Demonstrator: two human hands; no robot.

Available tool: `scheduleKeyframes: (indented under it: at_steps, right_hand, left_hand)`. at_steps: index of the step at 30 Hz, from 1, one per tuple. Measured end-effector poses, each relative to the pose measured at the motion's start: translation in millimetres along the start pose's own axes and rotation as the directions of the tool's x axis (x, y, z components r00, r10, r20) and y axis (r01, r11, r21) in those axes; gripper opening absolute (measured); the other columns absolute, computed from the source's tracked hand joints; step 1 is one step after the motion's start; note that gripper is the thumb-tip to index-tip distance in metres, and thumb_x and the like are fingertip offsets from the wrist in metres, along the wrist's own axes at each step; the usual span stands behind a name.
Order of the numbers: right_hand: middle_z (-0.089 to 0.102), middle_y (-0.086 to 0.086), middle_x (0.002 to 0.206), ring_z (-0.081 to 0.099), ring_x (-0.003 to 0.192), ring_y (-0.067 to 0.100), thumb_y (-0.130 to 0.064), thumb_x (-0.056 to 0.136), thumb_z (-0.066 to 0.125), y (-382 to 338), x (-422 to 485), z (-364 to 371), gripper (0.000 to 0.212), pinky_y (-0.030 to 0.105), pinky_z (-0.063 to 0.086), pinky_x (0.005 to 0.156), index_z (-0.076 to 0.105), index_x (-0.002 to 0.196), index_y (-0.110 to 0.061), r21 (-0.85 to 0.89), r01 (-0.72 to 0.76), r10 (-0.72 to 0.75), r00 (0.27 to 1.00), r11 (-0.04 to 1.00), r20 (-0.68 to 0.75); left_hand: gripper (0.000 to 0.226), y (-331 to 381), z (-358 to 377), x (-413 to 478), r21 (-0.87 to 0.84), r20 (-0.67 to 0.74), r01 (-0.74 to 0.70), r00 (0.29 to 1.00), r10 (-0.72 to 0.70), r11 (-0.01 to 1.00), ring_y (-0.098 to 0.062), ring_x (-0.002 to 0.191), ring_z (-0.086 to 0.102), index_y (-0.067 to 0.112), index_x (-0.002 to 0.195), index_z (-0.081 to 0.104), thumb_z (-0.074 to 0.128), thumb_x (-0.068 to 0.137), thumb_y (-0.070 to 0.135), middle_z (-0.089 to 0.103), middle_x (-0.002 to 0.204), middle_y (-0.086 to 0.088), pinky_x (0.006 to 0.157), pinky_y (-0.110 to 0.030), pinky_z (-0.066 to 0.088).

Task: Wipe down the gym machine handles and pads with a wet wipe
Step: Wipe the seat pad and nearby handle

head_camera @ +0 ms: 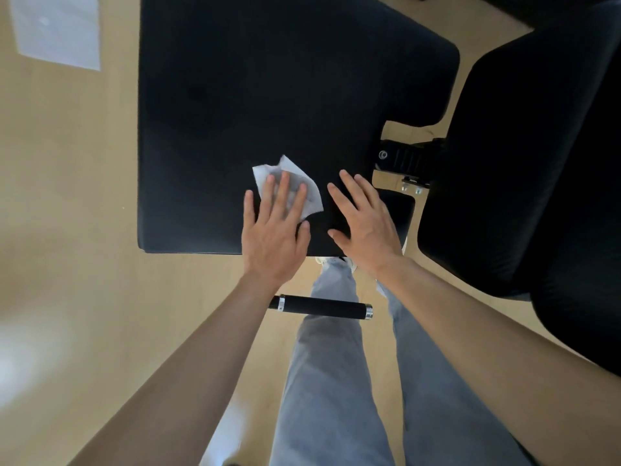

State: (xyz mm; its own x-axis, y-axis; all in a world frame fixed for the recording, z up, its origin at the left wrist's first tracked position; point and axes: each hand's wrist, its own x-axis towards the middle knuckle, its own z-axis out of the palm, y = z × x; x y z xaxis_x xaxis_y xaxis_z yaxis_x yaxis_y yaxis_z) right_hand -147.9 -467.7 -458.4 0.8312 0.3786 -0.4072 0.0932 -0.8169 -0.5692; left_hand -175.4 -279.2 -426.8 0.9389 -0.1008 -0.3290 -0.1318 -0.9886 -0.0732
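One white wet wipe [304, 193] lies crumpled on the large black pad [268, 95], near the pad's near edge and a little right of its middle. The left hand [274, 230] lies flat on top of it, with straight, slightly spread fingers pressing it against the pad. The wipe's corners stick out past the fingertips and on the thumb side. The thumb rests on the pad just beside the wipe's lower edge.

The right hand [364, 223] lies just beside the wipe without touching it. Its palm is down on the same pad, its fingers are straight and spread, and it holds nothing.

A second black pad [521, 179] stands to the right, apart from the first. Between the two pads sits a black ribbed metal bracket [408, 159] with two small bolts at its lower end.

Below the hands, one black handle [322, 307] with chrome collars at both ends runs across in front of the person's two legs in grey trousers [329, 381]. Its left end is hidden behind the left forearm.

The light wooden floor [67, 196] shows all around. One white sheet [57, 28] lies on it at the far left.
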Motion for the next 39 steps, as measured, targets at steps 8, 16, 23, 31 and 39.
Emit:
scheduleKeyframes:
  at_steps: [8,16,23,31,39]
  right_hand:
    - [0.031,0.006,0.162,0.028,0.149,0.027,-0.034,0.082,0.083,-15.9,10.1,-12.2,0.092,0.044,0.033,0.118,0.031,0.157,-0.018,-0.044,-0.086,0.085,0.996,0.995,-0.022]
    - [-0.004,0.003,0.172,-0.005,0.158,0.028,-0.053,0.084,0.077,-4.8,21.5,-23.6,0.111,0.047,0.009,0.128,0.005,0.164,-0.027,-0.112,-0.07,0.078,0.995,0.991,0.068]
    - [-0.004,0.004,0.172,-0.006,0.158,0.028,-0.04,0.084,0.082,-21.3,21.8,-28.3,0.111,0.046,0.011,0.129,0.006,0.164,-0.027,-0.072,-0.153,0.158,0.985,0.986,0.071]
    - [-0.009,0.003,0.172,-0.01,0.158,0.028,-0.046,0.088,0.076,-18.7,21.5,-32.7,0.11,0.045,0.013,0.129,-0.001,0.164,-0.028,-0.099,-0.13,0.141,0.984,0.987,0.112]
    - [-0.002,0.005,0.172,-0.001,0.158,0.029,-0.047,0.085,0.079,-7.4,21.0,-27.5,0.108,0.048,0.015,0.128,0.008,0.164,-0.025,-0.113,-0.076,0.084,0.995,0.991,0.062]
  left_hand:
    - [0.066,-38.4,-27.0,52.3,-0.055,-0.047,0.434,0.898,-0.437,0.899,-0.035,0.159,0.002,0.021,0.165,0.009,0.028,0.106,0.044,0.004,0.172,-0.01,0.127,-0.057,0.004]
    - [0.062,-8.9,-5.7,14.8,0.053,0.121,-0.111,0.987,0.104,0.992,-0.028,0.159,-0.007,0.027,0.165,0.005,0.016,0.11,0.053,-0.002,0.173,-0.001,0.127,-0.057,0.003]
    - [0.064,-70.0,-28.7,26.3,0.033,-0.008,0.401,0.916,-0.401,0.915,-0.036,0.158,0.0,0.024,0.165,0.002,0.018,0.109,0.05,0.001,0.173,-0.007,0.127,-0.058,0.004]
    - [0.071,-79.0,-30.5,32.2,-0.06,-0.012,0.546,0.837,-0.548,0.836,-0.042,0.157,0.003,0.009,0.164,0.005,0.022,0.108,0.049,0.003,0.17,-0.021,0.126,-0.056,0.009]
    - [0.072,7.2,1.8,-5.0,0.023,0.147,-0.077,0.986,0.072,0.997,-0.035,0.158,-0.006,0.017,0.165,0.004,0.026,0.107,0.054,-0.004,0.172,-0.01,0.127,-0.055,0.005]
